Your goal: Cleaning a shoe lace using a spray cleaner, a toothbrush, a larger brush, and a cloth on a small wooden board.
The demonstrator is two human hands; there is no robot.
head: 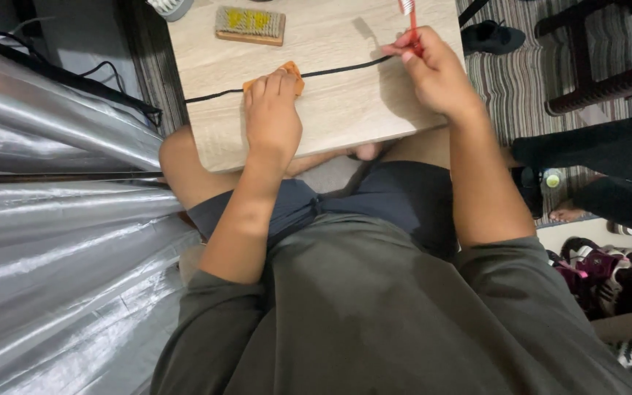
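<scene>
From the head camera, the left hand [272, 110] presses flat on an orange cloth [292, 72], pinning the black lace [345, 69] to the wooden board [345, 117]. The right hand [437, 77] pinches a red toothbrush [411, 22] over the lace, which lies stretched straight between both hands. A scrub brush [250, 25] lies beyond.

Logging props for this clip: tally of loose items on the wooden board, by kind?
Brushes: 2, a wooden scrub brush and a red toothbrush in the right hand
Black lace: 1
Orange cloth under the left hand: 1
Total: 4
</scene>
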